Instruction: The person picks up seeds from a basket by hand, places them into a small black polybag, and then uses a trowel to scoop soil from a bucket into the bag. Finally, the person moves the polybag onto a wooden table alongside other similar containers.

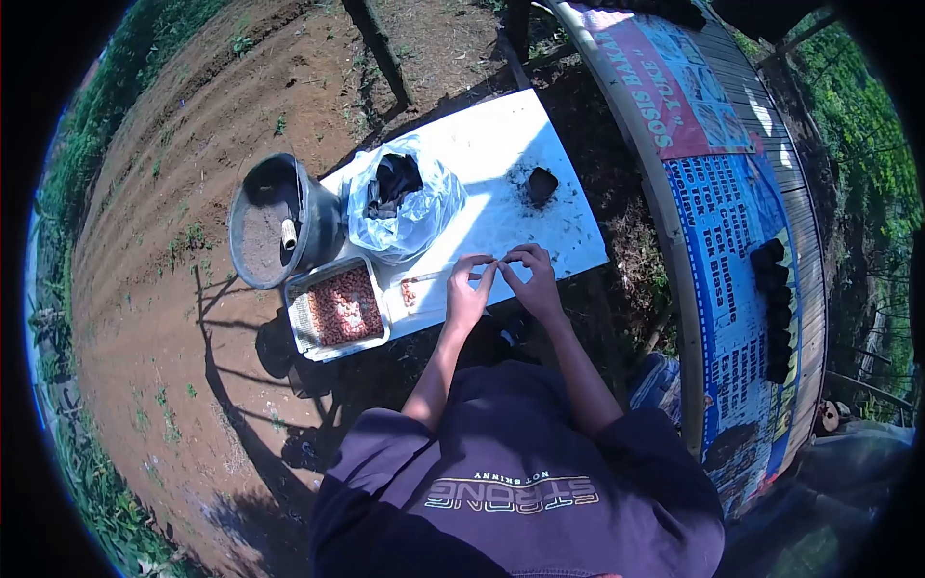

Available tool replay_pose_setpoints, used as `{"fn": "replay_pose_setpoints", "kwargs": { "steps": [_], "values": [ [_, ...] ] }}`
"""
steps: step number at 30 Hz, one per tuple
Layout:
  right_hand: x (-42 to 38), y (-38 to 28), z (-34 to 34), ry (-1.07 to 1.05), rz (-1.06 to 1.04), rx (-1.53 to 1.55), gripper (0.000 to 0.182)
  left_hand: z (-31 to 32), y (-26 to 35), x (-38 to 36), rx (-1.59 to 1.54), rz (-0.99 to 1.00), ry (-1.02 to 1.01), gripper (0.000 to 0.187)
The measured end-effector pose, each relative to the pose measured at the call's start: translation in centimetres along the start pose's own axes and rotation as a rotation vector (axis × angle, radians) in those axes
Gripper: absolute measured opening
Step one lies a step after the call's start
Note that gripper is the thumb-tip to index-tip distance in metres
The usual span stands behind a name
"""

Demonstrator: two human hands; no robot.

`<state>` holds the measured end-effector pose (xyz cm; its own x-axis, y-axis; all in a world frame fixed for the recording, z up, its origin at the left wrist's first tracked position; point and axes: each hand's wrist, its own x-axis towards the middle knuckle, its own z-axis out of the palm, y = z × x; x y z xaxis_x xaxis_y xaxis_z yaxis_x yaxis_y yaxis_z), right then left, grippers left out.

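Observation:
Over the near edge of the white table, my left hand and my right hand meet at the fingertips. Both are pinched closed; whatever sits between them is too small to make out. Just left of my left hand lies a small cluster of reddish seeds. Farther left, a white basket holds many more reddish-brown seeds. Beyond my right hand stands a small black soil-filled planting bag, with dark crumbs scattered around it.
A clear plastic bag with black bags inside stands beside a dark bucket of soil containing a pale cylindrical object. On the right, several black planting bags line a bamboo surface with printed banners. Tilled soil lies left.

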<state>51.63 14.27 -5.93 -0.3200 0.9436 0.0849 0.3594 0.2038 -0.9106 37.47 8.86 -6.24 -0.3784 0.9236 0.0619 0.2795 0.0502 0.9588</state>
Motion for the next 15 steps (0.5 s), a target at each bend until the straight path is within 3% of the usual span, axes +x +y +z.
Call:
{"fn": "replay_pose_setpoints", "kwargs": {
  "steps": [6, 10, 15],
  "values": [
    [2.2, 0.3, -1.4, -0.027, 0.02, 0.03, 0.013, 1.2, -0.2, 2.2, -0.063, 0.04, -0.031, 0.016],
    [4.0, 0.6, -1.4, -0.029, 0.0, 0.017, 0.013, 0.4, 0.2, 4.1, -0.097, -0.158, -0.18, 0.015],
    [6.3, 0.5, -1.6, -0.032, 0.002, 0.014, 0.014, -0.6, 0.6, 7.9, -0.088, -0.127, -0.279, 0.025]
  ]
}}
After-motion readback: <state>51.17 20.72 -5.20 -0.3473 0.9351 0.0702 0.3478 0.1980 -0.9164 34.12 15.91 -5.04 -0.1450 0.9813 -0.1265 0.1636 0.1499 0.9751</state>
